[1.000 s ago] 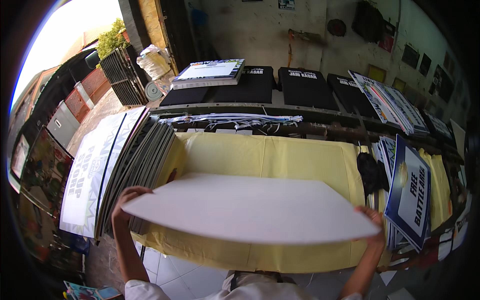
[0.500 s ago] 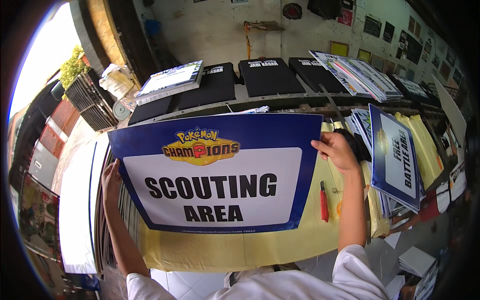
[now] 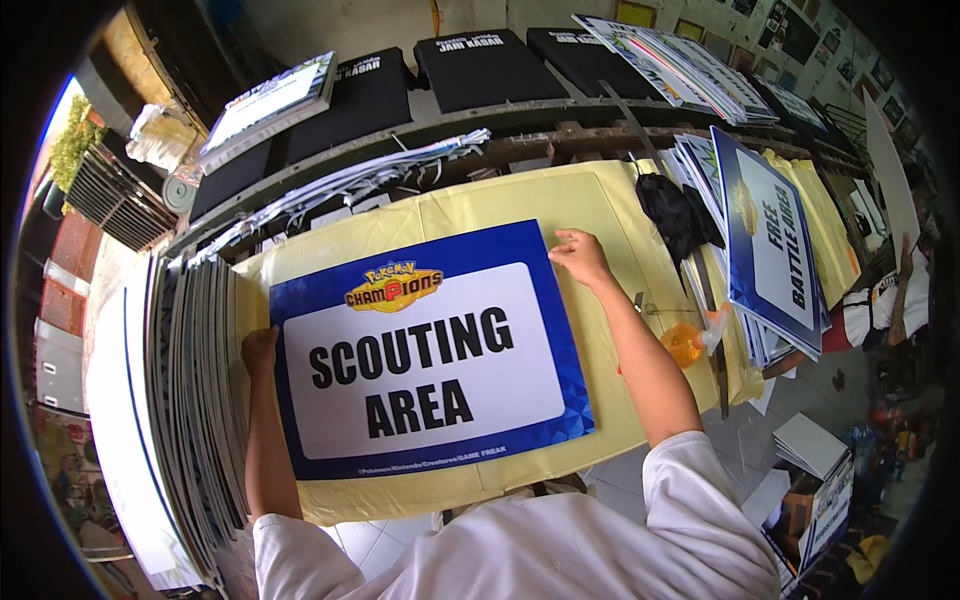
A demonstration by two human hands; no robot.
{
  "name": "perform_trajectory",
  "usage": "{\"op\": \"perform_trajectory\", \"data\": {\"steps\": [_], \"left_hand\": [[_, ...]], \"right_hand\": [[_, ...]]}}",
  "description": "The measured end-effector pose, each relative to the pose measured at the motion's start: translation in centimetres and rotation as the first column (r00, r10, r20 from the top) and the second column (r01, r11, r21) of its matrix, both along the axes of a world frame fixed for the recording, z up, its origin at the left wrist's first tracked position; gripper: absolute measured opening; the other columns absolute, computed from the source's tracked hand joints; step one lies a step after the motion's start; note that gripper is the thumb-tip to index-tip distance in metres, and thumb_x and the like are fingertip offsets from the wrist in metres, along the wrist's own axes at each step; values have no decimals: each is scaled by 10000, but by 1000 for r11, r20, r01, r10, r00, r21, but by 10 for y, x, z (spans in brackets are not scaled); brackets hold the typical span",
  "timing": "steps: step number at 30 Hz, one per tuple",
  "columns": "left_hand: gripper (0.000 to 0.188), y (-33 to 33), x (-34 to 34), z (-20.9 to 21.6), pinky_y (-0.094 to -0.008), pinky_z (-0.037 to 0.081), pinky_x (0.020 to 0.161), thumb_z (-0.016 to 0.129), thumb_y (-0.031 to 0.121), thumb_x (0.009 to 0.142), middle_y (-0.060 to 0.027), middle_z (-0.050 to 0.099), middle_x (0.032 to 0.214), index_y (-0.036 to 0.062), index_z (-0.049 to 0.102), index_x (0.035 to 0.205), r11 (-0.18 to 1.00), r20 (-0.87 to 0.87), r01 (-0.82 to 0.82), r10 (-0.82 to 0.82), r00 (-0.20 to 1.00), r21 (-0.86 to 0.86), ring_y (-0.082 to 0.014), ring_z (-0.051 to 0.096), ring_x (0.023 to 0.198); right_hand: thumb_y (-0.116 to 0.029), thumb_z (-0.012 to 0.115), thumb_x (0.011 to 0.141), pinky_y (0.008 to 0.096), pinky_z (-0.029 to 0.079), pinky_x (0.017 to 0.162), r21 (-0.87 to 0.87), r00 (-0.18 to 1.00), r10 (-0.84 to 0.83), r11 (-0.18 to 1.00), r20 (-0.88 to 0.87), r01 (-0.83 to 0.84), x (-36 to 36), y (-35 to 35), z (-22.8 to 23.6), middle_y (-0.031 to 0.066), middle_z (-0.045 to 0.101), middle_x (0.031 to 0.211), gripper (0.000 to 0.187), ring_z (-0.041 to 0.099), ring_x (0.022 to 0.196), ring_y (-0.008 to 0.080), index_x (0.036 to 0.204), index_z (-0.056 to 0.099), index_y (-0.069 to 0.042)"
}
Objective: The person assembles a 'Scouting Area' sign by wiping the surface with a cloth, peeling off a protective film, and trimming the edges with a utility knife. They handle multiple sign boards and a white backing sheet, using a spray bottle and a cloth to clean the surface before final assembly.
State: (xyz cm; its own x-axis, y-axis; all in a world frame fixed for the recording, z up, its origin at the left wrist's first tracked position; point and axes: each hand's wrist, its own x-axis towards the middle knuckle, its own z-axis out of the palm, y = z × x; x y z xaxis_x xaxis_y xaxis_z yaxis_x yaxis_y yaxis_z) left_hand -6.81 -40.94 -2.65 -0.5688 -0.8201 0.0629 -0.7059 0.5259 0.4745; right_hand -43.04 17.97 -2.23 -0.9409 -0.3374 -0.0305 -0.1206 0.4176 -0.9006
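Note:
A blue-bordered sign board (image 3: 420, 365) with a white middle, a yellow emblem and black lettering lies on the yellow-covered table (image 3: 480, 195), slightly tilted to the left. My left hand (image 3: 260, 352) is closed at its left edge, the fingers partly in shadow. Just off the upper right edge is my right hand (image 3: 582, 256), thumb and forefinger apart with nothing visible between them. The right forearm crosses the table and hides most of a red cutter. Beside that forearm lies a bottle with orange liquid (image 3: 684, 345).
Left of the table stands a row of upright boards (image 3: 205, 370). Another blue sign (image 3: 775, 240) tops a stack at right. Black printed shirts (image 3: 485, 65) and sign piles (image 3: 270, 105) line the far bench. Black cloth (image 3: 675, 215) lies nearby. Someone's arm (image 3: 905, 290) shows at far right.
The sign board has come down onto the yellow table covering. My right hand has loosened from its right edge, while the left stays at the left edge. The view has shifted downward.

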Motion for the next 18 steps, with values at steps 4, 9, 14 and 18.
{"op": "perform_trajectory", "data": {"steps": [4, 9, 14, 18], "left_hand": [[344, 53, 21, 8, -436, 497, 1005, 811, 267, 868, -177, 719, 1086, 22, 739, 1099, 907, -65, -65, 42, 997, -416, -349, 668, 1090], [400, 267, -32, 34, -444, 470, 1052, 778, 105, 876, -173, 649, 1284, 34, 645, 1247, 953, -323, 293, -302, 897, -77, -351, 608, 1207], [927, 465, 5, 38, -640, 176, 1230, 645, 688, 885, -217, 307, 1656, 67, 449, 1546, 531, -10, 841, -846, 533, -99, -448, 196, 1560], [1088, 492, 29, 20, -685, 96, 1232, 656, 742, 831, -221, 189, 1700, 48, 332, 1604, 499, 117, 864, -856, 504, -71, -449, 98, 1582]], "right_hand": [[-271, 776, 905, 414, 552, 789, 258, 936, -112, 944, -332, 205, 73, 14, 46, 118, 747, 955, 356, 712, 884, 286, 1163, 691, -42], [-329, 759, 915, 465, 535, 847, 537, 813, -184, 668, -552, 515, 186, 84, 49, 185, 638, 1107, 426, 640, 1027, 359, 1184, 612, -33], [-274, 764, 902, 471, 539, 866, 609, 818, -216, 573, -533, 548, 205, 92, 8, 229, 585, 1136, 486, 614, 1058, 388, 1246, 555, -3], [-151, 676, 924, 499, 515, 910, 460, 813, -217, 733, -540, 501, 208, 118, -24, 238, 596, 1131, 377, 611, 1056, 415, 1231, 548, 26]]}}
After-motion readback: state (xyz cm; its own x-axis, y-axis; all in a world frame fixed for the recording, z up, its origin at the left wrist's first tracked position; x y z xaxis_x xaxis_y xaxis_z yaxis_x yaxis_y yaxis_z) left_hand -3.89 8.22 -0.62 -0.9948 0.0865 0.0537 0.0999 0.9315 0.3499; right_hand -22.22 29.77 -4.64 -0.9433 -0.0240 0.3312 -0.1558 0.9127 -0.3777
